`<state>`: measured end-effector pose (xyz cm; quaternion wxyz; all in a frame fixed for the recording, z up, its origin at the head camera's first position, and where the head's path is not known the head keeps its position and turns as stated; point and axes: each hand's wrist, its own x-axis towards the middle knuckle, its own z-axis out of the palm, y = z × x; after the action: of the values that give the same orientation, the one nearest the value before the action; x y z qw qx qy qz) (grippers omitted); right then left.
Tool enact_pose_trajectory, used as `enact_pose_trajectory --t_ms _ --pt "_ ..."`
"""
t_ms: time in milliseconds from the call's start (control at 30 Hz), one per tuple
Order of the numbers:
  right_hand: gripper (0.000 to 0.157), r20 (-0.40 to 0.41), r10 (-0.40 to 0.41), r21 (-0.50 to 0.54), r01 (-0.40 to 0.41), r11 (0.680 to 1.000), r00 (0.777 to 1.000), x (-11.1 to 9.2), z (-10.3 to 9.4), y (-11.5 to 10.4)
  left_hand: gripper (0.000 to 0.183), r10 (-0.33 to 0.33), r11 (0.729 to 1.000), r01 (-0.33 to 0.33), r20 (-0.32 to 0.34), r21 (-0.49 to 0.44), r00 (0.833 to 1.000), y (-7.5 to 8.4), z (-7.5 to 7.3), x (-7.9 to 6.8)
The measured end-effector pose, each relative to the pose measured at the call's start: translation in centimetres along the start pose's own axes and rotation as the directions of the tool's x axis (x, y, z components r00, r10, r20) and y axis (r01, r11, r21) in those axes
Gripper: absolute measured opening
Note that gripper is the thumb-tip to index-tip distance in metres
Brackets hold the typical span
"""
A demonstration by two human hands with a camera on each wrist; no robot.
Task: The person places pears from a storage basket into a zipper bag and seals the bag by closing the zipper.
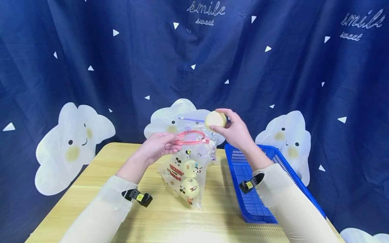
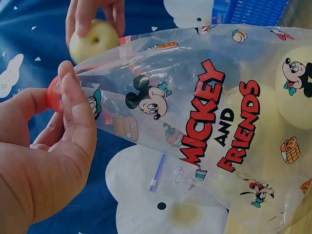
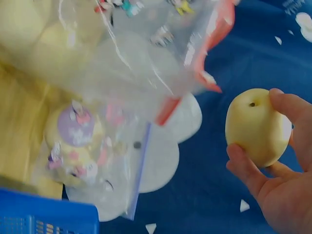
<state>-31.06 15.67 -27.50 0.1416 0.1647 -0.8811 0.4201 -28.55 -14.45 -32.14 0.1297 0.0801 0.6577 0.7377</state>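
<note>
My left hand [image 1: 158, 146] pinches the red zip rim of a clear zip bag [image 1: 174, 172] printed with cartoon figures. The bag hangs upright with its mouth spread in a loop. Inside, low down, are pale yellow pears [image 1: 189, 188], seen through the plastic. My right hand [image 1: 237, 130] grips another pale yellow pear [image 1: 215, 119] between thumb and fingers, just above and to the right of the bag's mouth. In the right wrist view this pear [image 3: 256, 127] shows its stem dimple and is outside the bag.
Behind the held bag stands a second clear bag [image 3: 109, 175] with a purple zip and a pale round thing inside. A blue plastic basket [image 1: 252, 202] sits on the right of the wooden table [image 1: 146, 216], beneath my right forearm. A dark blue curtain [image 1: 194, 81] hangs behind.
</note>
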Motion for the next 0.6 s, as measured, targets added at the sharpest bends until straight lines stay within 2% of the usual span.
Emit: enact_pose_trajectory --t_ms 233,400,500,600 --pt "0.062 0.069 -0.072 0.033 0.070 0.997 0.995 0.0 3.3 -0.8 0.033 -0.002 1.000 0.002 0.020 0.006 1.000 -0.1 0.3 0.0" --pt "0.060 0.127 -0.097 0.004 0.097 0.995 0.987 -0.1 4.5 -0.8 0.029 0.000 1.000 0.000 0.024 0.014 1.000 -0.2 0.4 0.1" --pt "0.060 0.199 -0.099 0.005 0.100 0.995 0.975 -0.3 4.7 -0.7 0.026 0.002 1.000 -0.003 0.028 0.013 1.000 -0.3 0.4 0.1" --pt "0.059 0.314 -0.075 0.043 0.065 0.997 0.947 -0.7 4.6 -0.7 0.026 0.006 1.000 -0.006 0.026 0.014 1.000 -0.3 0.4 0.0"
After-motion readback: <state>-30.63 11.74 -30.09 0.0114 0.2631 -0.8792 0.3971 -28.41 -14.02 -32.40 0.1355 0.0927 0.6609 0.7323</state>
